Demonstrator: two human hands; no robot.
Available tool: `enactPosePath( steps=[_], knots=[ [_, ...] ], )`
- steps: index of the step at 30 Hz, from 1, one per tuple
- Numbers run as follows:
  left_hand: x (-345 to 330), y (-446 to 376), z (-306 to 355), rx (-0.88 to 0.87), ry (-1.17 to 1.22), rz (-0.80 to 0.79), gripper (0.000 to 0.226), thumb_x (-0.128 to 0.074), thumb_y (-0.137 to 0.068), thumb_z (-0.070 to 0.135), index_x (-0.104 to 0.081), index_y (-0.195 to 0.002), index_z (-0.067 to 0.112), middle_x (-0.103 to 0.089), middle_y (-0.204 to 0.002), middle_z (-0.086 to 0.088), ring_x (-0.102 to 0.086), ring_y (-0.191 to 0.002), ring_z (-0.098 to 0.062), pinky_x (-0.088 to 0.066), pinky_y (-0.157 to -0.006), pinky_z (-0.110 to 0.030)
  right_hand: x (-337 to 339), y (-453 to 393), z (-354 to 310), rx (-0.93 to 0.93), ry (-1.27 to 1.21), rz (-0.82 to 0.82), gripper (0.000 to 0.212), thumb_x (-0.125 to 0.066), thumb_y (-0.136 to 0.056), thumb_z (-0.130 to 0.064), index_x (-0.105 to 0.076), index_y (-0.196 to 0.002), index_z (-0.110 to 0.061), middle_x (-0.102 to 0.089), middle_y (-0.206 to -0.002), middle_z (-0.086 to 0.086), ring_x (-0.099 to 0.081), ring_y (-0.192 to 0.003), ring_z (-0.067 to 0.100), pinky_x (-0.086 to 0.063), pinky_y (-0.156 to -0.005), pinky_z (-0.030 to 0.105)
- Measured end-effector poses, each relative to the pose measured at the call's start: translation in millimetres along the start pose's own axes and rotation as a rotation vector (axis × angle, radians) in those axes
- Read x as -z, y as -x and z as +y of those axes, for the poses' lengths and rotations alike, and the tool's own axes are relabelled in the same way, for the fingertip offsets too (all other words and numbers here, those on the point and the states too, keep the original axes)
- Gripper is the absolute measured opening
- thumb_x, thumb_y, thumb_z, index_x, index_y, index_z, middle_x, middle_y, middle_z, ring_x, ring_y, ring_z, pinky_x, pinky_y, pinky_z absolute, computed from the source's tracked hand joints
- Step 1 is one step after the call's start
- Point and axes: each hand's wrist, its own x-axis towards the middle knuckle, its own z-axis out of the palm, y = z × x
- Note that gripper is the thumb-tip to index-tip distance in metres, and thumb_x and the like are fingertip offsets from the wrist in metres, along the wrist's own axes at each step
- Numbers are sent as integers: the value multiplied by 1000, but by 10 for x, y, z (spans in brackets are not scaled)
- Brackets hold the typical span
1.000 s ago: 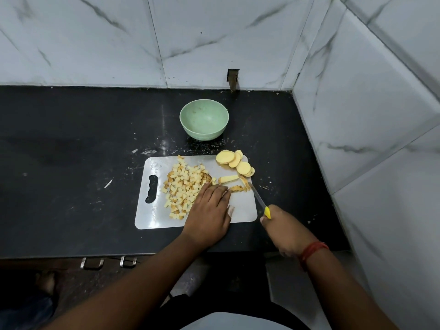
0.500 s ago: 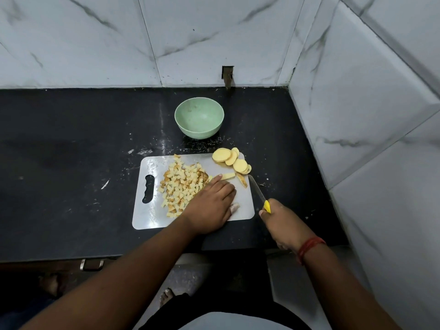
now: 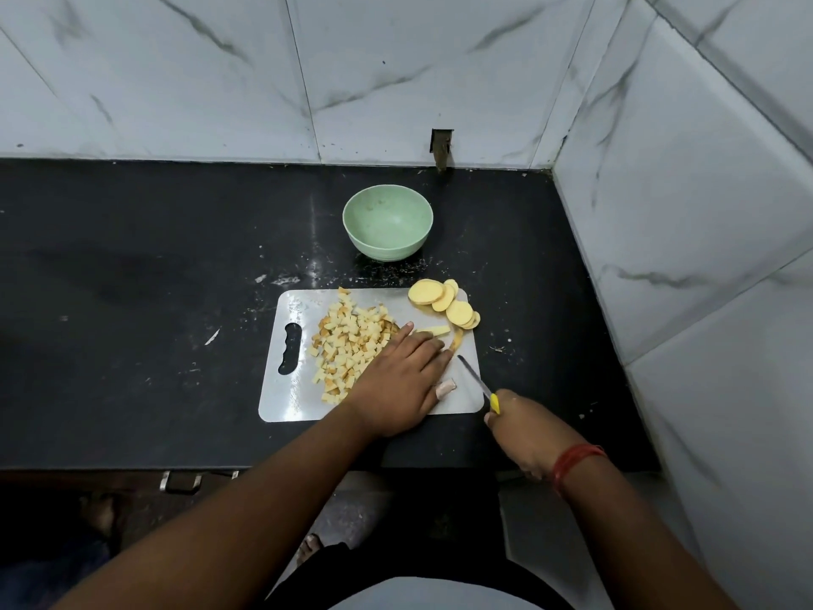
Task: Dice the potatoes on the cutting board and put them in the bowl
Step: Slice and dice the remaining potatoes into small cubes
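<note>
Left hand (image 3: 398,380) flat, fingers straight, pressing cutting board (image 3: 290,391) beside diced potato (image 3: 349,343). Right hand (image 3: 521,429) grips knife (image 3: 477,380) near tabletop's (image 3: 132,301) front edge. Bowl (image 3: 388,228) behind board, toward back edge.

1. The cutting board (image 3: 299,400), pale grey with a slotted handle at its left, lies flat.
2. Diced potato (image 3: 349,345) is heaped on the board's left half.
3. Round potato slices (image 3: 444,299) overlap at the board's far right corner.
4. The empty green bowl (image 3: 388,228) stands upright just beyond the board.
</note>
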Motion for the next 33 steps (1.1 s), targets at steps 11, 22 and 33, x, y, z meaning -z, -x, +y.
enactPosePath(
  steps=[11,22,33],
  knots=[
    [-21,-95,-55,-80,-62,-64,79,-10,-107,58,-59,-143,7,-56,-144,-7,-44,-140,-31,-14,-126,-56,67,-116,2,-66,-153,38,15,-40,-101,-28,-43,-99,-14,-49,-77,7,-47,-53,18,-33,-44,23],
    [66,-49,-188,-79,-150,-25,59,-33,-105,47,-67,-131,7,-62,-131,-9,-50,-131,-32,-21,-124,-59,37,-117,-94,-20,-48,61,15,-37,-102,-24,-44,-108,-12,-54,-83,8,-51,-62,18,-39,-53,27],
    [-59,-33,99,93,-68,0,61,-34,-106,50,-60,-142,8,-59,-140,-6,-47,-136,-31,-25,-122,-57,-101,-198,-130,-38,27,106,22,-38,-102,-21,-46,-119,-9,-62,-110,17,-61,-96,30,-44,-75,32]
  ],
)
